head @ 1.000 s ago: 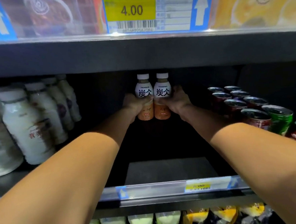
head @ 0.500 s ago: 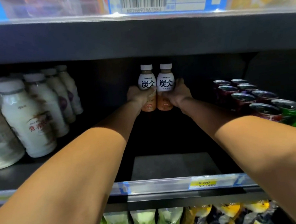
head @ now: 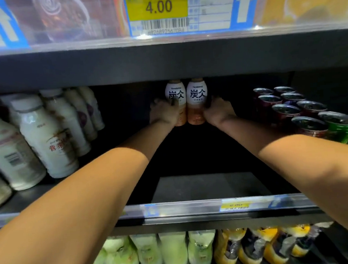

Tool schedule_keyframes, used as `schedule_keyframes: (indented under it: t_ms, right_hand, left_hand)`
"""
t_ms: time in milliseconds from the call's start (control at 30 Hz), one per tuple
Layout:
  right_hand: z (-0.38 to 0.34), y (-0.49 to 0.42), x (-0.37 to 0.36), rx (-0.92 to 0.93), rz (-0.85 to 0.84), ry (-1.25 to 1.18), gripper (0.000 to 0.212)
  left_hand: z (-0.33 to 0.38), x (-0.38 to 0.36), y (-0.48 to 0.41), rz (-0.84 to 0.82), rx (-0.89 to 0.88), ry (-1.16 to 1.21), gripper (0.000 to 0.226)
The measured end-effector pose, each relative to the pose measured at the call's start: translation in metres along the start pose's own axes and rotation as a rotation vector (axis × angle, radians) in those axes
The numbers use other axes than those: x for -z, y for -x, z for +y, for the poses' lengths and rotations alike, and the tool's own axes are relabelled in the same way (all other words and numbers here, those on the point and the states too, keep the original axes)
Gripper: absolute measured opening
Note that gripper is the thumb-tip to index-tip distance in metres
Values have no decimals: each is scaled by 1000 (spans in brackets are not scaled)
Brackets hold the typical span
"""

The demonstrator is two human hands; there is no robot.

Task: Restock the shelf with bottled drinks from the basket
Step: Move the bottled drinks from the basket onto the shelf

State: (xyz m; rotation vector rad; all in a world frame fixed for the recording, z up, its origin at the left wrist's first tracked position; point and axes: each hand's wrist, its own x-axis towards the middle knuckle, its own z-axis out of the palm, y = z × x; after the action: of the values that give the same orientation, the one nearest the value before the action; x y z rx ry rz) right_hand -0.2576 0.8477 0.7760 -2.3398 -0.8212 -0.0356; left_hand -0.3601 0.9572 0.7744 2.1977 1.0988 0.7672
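Two small bottled drinks with white-and-orange labels stand side by side deep in the middle shelf (head: 210, 187). My left hand (head: 163, 114) grips the left bottle (head: 175, 94) from its left side. My right hand (head: 219, 111) grips the right bottle (head: 197, 95) from its right side. Both arms reach far into the dark shelf bay. The bottle caps are hidden behind the shelf board above. The basket is out of view.
White milk-drink bottles (head: 45, 136) fill the shelf's left side. Red and green cans (head: 310, 118) stand in rows at the right. A price strip (head: 234, 206) runs along the shelf's front edge. Green and yellow packets (head: 177, 253) line the shelf below.
Both hands with the two bottles have pushed a little deeper into the shelf. The bottle caps have slipped out of sight behind the upper shelf board as the view tilted.
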Motion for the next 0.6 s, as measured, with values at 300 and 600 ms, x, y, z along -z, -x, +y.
schedule_keyframes:
  t_ms: [300, 600]
  right_hand:
    - [-10, 146, 73, 318, -36, 596, 39]
    - [55, 308, 162, 358, 272, 667, 35]
  left_hand:
    - [20, 82, 145, -244, -458, -623, 51]
    - [81, 91, 271, -338, -1088, -400, 49]
